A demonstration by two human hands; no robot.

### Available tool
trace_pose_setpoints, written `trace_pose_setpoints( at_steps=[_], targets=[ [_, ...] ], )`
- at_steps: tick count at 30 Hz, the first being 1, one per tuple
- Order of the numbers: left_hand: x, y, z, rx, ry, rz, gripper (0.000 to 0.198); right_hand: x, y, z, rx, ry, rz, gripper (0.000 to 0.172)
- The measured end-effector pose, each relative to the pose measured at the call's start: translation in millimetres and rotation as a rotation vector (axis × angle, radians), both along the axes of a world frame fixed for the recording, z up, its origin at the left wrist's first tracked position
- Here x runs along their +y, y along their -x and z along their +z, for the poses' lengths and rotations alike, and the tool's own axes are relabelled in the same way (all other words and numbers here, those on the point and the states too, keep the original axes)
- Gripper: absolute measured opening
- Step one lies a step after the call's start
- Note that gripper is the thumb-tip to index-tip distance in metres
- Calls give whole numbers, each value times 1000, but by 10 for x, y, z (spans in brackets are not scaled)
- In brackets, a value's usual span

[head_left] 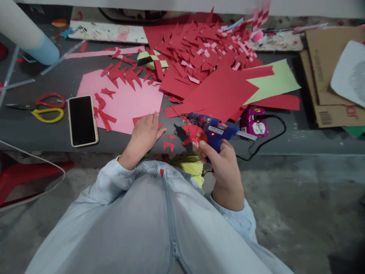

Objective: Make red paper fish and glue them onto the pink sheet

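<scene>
My right hand (221, 158) is wrapped round the handle of a blue hot glue gun (222, 132), its nozzle pointing left and a glue stick out of the back. A small red light glows on its side. Fingers stretched out, my left hand (145, 133) lies at the lower right edge of a pink paper sheet (122, 102), over a red paper piece (137, 120). Red cut paper fish shapes (111, 74) with small eyes rest along the sheet's top. Red paper scraps (169, 146) lie between my hands.
A heap of red paper pieces (196, 42) covers the back middle. Scissors (48, 108) and a phone (82, 121) lie left. A purple power box (251, 131) with a black cord is right, near cardboard (327, 114). A white and blue cylinder (42, 45) stands back left.
</scene>
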State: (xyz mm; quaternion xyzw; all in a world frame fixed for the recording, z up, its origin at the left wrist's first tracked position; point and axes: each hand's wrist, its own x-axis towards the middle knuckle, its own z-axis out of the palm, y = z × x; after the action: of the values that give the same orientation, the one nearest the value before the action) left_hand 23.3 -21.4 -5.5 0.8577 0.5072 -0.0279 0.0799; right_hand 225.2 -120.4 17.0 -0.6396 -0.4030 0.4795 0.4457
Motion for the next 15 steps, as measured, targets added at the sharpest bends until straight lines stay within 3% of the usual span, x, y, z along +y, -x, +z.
trace_pose_setpoints(
  at_steps=[6,12,15],
  targets=[
    [-2,30,20,-40,9,-67,52,1,17,14,11,7,-8,40],
    [-57,343,45,-217,-121,109,34,-6,5,20,10,17,-20,39],
    [-136,563,55,-191,-141,94,32,0,15,32,8,17,-11,41]
  ],
)
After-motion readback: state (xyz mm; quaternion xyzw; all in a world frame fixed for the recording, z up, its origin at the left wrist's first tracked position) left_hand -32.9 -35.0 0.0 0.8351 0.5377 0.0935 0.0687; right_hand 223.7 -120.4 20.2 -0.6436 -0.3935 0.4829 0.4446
